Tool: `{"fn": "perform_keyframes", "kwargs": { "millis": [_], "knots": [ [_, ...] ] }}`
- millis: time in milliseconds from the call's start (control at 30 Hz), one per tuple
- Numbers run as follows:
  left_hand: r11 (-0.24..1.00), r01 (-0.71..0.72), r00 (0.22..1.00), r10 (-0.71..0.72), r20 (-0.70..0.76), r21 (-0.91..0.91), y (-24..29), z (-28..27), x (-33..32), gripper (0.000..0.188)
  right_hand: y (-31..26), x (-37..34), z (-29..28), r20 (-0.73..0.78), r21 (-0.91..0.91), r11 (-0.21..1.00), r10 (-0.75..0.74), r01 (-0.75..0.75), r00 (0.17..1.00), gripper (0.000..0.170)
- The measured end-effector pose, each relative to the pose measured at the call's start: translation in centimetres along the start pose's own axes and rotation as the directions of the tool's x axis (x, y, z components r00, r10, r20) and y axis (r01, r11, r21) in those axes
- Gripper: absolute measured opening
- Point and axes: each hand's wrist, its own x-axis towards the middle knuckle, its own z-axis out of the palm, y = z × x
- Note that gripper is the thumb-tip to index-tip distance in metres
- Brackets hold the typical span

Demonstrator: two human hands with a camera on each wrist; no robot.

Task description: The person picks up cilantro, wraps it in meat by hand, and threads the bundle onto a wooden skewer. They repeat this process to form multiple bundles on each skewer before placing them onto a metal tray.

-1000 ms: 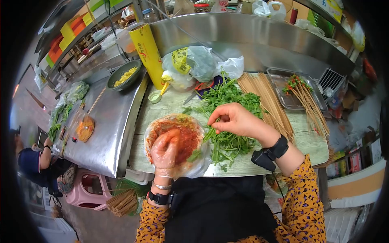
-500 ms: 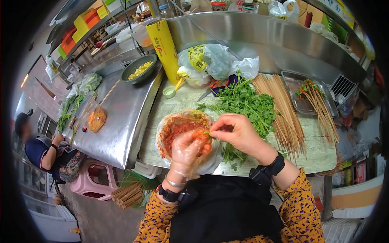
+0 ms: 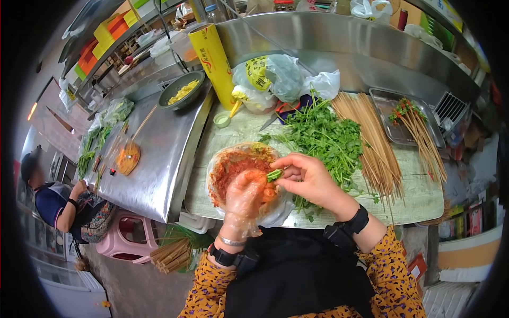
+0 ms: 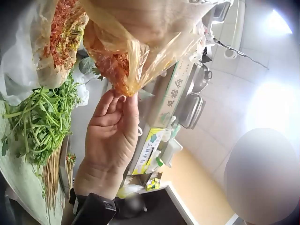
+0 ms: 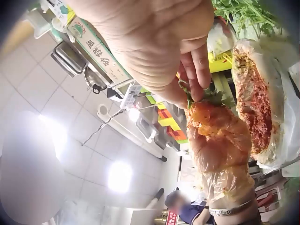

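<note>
My left hand (image 3: 241, 199), in a clear plastic glove stained red, is held over a plastic-lined bowl (image 3: 211, 183) of red-coated meat (image 3: 233, 159). Its curled fingers hold a soft, red-coated piece of meat (image 3: 269, 193), partly hidden by the glove. My bare right hand (image 3: 313, 180) pinches a small folded bundle of cilantro (image 3: 274, 175) between thumb and fingers, right at the left fingertips. In the right wrist view the cilantro leaves (image 5: 213, 97) show between the two hands. A large cilantro pile (image 3: 323, 140) lies just beyond the right hand.
Long bamboo skewers (image 3: 376, 153) lie right of the pile, beside a metal tray (image 3: 384, 127) with filled skewers (image 3: 419, 127). Behind stand a yellow roll box (image 3: 212, 63), plastic bags (image 3: 275, 79) and scissors (image 3: 270, 121). Another person (image 3: 58, 204) sits at the left counter.
My right hand has moved left from the cilantro pile, bringing cilantro to the left fingertips, where it is now folded into a small bundle. The left hand has risen from the meat.
</note>
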Motion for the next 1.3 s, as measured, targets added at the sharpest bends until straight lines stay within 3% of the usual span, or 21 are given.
{"fn": "perform_keyframes", "kwargs": {
  "millis": [67, 133, 167, 200, 233, 267, 333, 400, 500, 533, 600, 633, 667, 733, 800, 867, 900, 933, 1000, 1033, 1300],
  "knots": [
    [1.000, 0.013, 1.000, -0.013, -0.014, 0.002, -0.2, 0.0, -0.2, 0.015, 0.5, 0.0, 0.0, -0.014, 0.009, 0.999, -0.040, 0.040, 0.999, 0.011],
    [0.997, 0.077, 0.994, -0.078, 0.075, 0.017, -0.4, -0.1, -0.4, 0.016, 1.5, 0.2, -0.4, -0.014, -0.036, 0.992, -0.119, 0.118, 0.993, 0.012],
    [0.996, 0.084, 0.996, -0.085, 0.037, 0.039, -0.9, -0.3, -0.3, 0.019, 1.8, 0.0, -0.6, -0.010, -0.034, 0.993, -0.114, 0.114, 0.993, 0.012],
    [0.996, 0.085, 0.996, -0.086, 0.030, 0.037, -0.7, -0.3, -0.4, 0.019, 1.7, -0.3, -0.6, -0.041, 0.045, 0.999, -0.012, 0.014, 0.999, 0.012],
    [0.992, 0.020, 0.999, -0.023, 0.022, 0.127, -0.1, 0.0, -0.4, 0.021, 1.8, -0.6, -0.6, -0.063, 0.130, 0.987, 0.100, -0.091, 0.993, 0.012],
    [0.975, -0.036, 0.999, 0.034, 0.012, 0.217, 0.3, -0.1, -0.5, 0.024, 2.3, -0.7, -0.8, -0.088, 0.176, 0.983, 0.067, -0.051, 0.994, 0.013],
    [0.976, -0.153, 0.988, 0.147, 0.051, 0.158, 1.8, -2.0, 0.1, 0.027, 2.0, -1.6, -1.8, -0.175, 0.159, 0.986, 0.070, -0.042, 0.982, 0.013],
    [0.948, -0.176, 0.977, 0.202, -0.074, 0.267, 3.5, -5.0, 0.3, 0.026, 2.4, -2.6, -2.9, -0.200, 0.186, 0.982, 0.069, -0.031, 0.977, 0.012],
    [0.854, -0.104, 0.967, 0.206, -0.149, 0.510, 5.3, -7.4, -0.3, 0.020, 3.8, -4.3, -3.5, -0.235, 0.235, 0.970, 0.115, -0.058, 0.965, 0.013],
    [0.851, -0.100, 0.966, 0.208, -0.155, 0.516, 5.2, -7.6, -0.3, 0.020, 4.3, -4.8, -3.4, -0.264, 0.267, 0.961, 0.143, -0.070, 0.954, 0.014],
    [0.488, -0.258, 0.930, 0.360, 0.077, 0.833, 4.5, -7.7, 0.1, 0.012, 4.8, -5.6, -3.2, -0.264, 0.309, 0.947, 0.180, -0.094, 0.948, 0.014],
    [0.178, -0.301, 0.890, 0.405, 0.209, 0.937, 4.7, -7.4, 0.2, 0.007, 5.1, -5.9, -3.1, -0.280, 0.302, 0.949, 0.182, -0.093, 0.943, 0.014],
    [0.174, -0.297, 0.891, 0.404, 0.207, 0.939, 4.8, -7.1, 0.4, 0.007, 5.4, -6.2, -3.0, -0.298, 0.295, 0.951, 0.183, -0.092, 0.937, 0.014],
    [-0.135, -0.318, 0.910, 0.234, 0.342, 0.938, 4.5, -6.4, 0.8, 0.010, 5.7, -6.7, -3.1, -0.298, 0.310, 0.947, 0.184, -0.087, 0.937, 0.014],
    [-0.151, -0.397, 0.889, 0.180, 0.420, 0.905, 3.5, -5.4, 1.2, 0.011, 5.7, -7.0, -3.3, -0.302, 0.315, 0.946, 0.178, -0.078, 0.937, 0.013],
    [-0.118, -0.397, 0.917, -0.009, 0.398, 0.910, 2.0, -4.4, 1.4, 0.011, 5.5, -7.2, -3.5, -0.300, 0.322, 0.944, 0.176, -0.074, 0.937, 0.013],
    [-0.228, -0.369, 0.929, -0.069, 0.363, 0.901, 1.5, -4.0, 1.5, 0.018, 5.4, -7.3, -3.5, -0.300, 0.327, 0.943, 0.173, -0.069, 0.938, 0.013],
    [-0.228, -0.370, 0.929, -0.071, 0.363, 0.901, 1.1, -3.6, 1.6, 0.018, 5.3, -7.3, -3.6, -0.301, 0.327, 0.942, 0.174, -0.070, 0.938, 0.013],
    [-0.400, -0.285, 0.959, -0.119, 0.259, 0.871, 0.3, -3.2, 2.0, 0.026, 5.2, -7.5, -3.8, -0.300, 0.324, 0.943, 0.174, -0.071, 0.938, 0.013],
    [-0.429, -0.291, 0.957, -0.145, 0.253, 0.855, 0.1, -3.4, 2.2, 0.027, 5.2, -7.6, -3.9, -0.301, 0.325, 0.943, 0.174, -0.071, 0.938, 0.013],
    [-0.440, -0.315, 0.949, -0.127, 0.290, 0.841, 0.0, -3.2, 2.6, 0.015, 4.7, -7.7, -3.9, -0.293, 0.328, 0.942, 0.172, -0.070, 0.941, 0.013]
  ]
}}
